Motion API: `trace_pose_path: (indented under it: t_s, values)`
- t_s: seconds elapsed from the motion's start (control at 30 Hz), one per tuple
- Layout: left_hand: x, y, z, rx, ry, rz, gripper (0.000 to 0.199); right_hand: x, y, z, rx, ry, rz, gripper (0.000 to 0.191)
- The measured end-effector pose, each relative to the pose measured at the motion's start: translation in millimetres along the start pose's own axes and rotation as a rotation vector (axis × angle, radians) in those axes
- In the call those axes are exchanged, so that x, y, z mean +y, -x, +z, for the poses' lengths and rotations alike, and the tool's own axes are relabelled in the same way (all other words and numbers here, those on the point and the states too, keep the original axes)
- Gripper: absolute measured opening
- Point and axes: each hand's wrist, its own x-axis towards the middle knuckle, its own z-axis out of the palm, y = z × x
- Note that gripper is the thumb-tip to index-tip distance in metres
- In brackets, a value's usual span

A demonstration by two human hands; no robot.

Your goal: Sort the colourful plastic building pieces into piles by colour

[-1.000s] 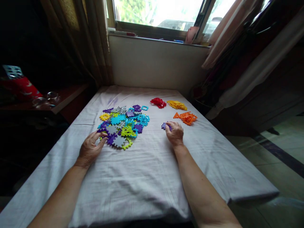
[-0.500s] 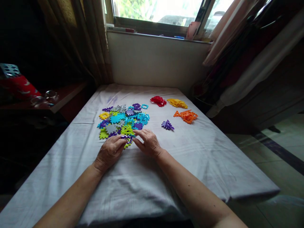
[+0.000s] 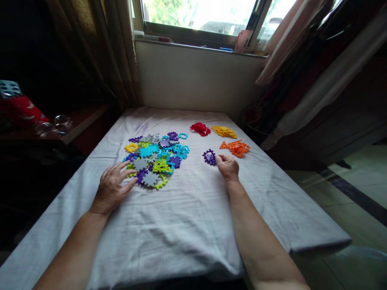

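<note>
Left hand [image 3: 113, 187]: grip apart, fingers spread at the near left edge of the mixed pile [image 3: 157, 155].
Right hand [image 3: 227, 166]: grip together at the purple pieces [image 3: 209, 157] (whether clamped on one, I cannot tell).
Purple pieces: on the table [image 3: 181, 225], between mixed pile and orange pieces [image 3: 238, 148].

A table [image 3: 290, 209] was covered with a pale, wrinkled cloth [image 3: 181, 229]. On its left part, a mixed pile [image 3: 149, 151] of toothed pieces was spread; farther right, red pieces [image 3: 200, 129], yellow pieces [image 3: 224, 131], orange pieces [image 3: 240, 149] and purple pieces [image 3: 209, 157] were grouped by colour.
</note>
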Motion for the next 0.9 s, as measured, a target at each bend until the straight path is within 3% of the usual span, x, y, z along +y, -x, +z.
trace_pose_path:
  t_s: [0.1,0.23,0.5,0.7,0.9]
  values:
    - [-12,6,2.5,-0.096,-0.042,-0.008,0.032,19,-8,-2,-0.004,0.064,0.049,0.021]
    - [-9,8,5.6,-0.177,-0.06,-0.013,0.036,28,-9,1,-0.032,0.085,0.072,0.021]
    - [2,8,10.2,-0.217,-0.051,-0.018,0.027,30,-6,6,-0.003,0.108,0.04,0.032]
    - [-2,1,5.7,-0.062,0.14,0.012,0.032,19,3,13,0.026,0.047,-0.136,0.026]
    - [2,-3,-2.1,0.099,0.327,-0.122,0.03,3,10,16,0.054,-0.024,-0.296,0.024]
